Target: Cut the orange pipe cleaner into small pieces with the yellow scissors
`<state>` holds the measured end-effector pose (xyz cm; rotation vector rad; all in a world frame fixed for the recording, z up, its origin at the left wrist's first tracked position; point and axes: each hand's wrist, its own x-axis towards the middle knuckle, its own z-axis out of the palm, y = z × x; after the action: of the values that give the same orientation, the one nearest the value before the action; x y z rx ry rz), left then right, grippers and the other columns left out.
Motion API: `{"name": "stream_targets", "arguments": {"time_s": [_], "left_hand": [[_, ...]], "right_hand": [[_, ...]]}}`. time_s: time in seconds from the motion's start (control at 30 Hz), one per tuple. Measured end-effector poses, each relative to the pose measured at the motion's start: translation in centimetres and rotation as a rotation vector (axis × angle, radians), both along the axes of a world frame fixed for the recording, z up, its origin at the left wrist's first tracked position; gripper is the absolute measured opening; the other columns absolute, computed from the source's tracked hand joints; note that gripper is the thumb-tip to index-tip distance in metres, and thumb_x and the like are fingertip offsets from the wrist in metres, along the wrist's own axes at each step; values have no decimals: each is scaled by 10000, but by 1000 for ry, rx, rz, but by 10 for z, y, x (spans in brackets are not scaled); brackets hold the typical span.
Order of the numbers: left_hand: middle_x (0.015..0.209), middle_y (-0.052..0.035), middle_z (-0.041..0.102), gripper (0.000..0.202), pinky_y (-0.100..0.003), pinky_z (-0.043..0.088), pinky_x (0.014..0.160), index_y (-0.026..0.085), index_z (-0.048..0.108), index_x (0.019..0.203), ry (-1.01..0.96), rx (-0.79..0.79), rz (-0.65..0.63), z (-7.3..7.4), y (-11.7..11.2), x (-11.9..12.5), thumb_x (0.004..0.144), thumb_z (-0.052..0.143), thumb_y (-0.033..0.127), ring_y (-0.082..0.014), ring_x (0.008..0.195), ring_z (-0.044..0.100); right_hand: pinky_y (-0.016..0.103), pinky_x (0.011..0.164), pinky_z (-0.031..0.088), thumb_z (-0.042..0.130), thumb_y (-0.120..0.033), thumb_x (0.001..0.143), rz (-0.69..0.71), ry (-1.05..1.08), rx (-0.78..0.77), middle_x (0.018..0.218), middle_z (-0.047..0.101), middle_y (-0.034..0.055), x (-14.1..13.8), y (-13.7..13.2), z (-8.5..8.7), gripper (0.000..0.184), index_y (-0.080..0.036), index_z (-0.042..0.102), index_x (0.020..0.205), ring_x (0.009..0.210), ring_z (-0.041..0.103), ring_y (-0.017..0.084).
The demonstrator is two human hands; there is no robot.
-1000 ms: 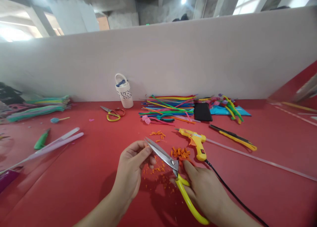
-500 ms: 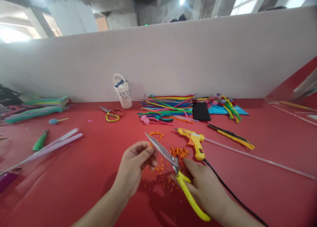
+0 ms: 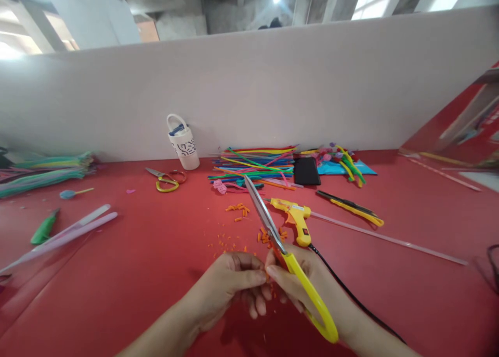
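My right hand point(image 3: 307, 287) grips yellow-handled scissors point(image 3: 275, 237), whose closed blades point up and away to the left. My left hand point(image 3: 234, 287) is curled in a pinch right beside the right hand's fingertips, with a tiny orange bit between the fingers of both hands. Small orange cut pieces point(image 3: 237, 210) lie scattered on the red table point(image 3: 136, 253) just beyond my hands.
A yellow glue gun point(image 3: 293, 218) with a black cord lies behind the scissors. Further back are coloured sticks point(image 3: 255, 166), a black phone point(image 3: 306, 171), a white bottle point(image 3: 181, 144), second scissors point(image 3: 163, 179), a yellow-black cutter point(image 3: 350, 208) and a white partition wall point(image 3: 273, 92).
My hands have drawn closer to me and come together. The scissors have swung more upright, and the left hand has left the blades to pinch at the right fingertips.
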<state>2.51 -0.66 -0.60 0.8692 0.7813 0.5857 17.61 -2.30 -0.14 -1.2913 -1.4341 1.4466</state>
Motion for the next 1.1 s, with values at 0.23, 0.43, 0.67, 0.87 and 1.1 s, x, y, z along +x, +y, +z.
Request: {"name": "stream_targets", "arguments": {"time_s": [0.23, 0.43, 0.67, 0.87, 1.1], "left_hand": [[542, -14, 594, 56, -193, 423, 399, 117, 589, 622, 157, 168, 65, -5, 0, 2, 646, 581, 168, -79, 383, 511], [449, 15, 561, 78, -182, 390, 396, 143, 536, 621, 94, 215, 337, 2, 7, -6, 636, 608, 170, -84, 377, 494], [560, 15, 562, 63, -172, 402, 460, 136, 554, 633, -31, 230, 571, 11, 17, -21, 652, 609, 158, -70, 464, 501], [568, 27, 572, 73, -151, 392, 456, 149, 549, 614, -99, 239, 643, 15, 17, -23, 671, 592, 142, -58, 479, 514], [555, 16, 577, 70, -157, 393, 456, 139, 561, 609, -52, 271, 665, 17, 16, -24, 661, 602, 162, -65, 482, 521]], "right_hand": [[184, 432, 310, 459, -222, 703, -6, -219, 195, 531, 433, -53, 1, 2, -10, 113, -184, 411, 607, 473, 385, 74], [188, 408, 246, 499, -348, 709, -35, -518, 366, 498, 354, -72, 9, 5, -6, 244, -208, 347, 580, 448, 319, 76], [229, 441, 229, 475, -377, 732, 48, -919, 568, 535, 514, -20, 8, 5, -11, 198, -211, 415, 641, 464, 455, 126], [243, 455, 239, 422, -408, 769, 38, -1028, 665, 537, 542, 0, 6, 5, -19, 214, -201, 458, 732, 494, 521, 163], [241, 439, 232, 441, -476, 740, 4, -1090, 694, 519, 533, -1, 7, 3, -18, 272, -208, 446, 692, 483, 516, 168]]}}
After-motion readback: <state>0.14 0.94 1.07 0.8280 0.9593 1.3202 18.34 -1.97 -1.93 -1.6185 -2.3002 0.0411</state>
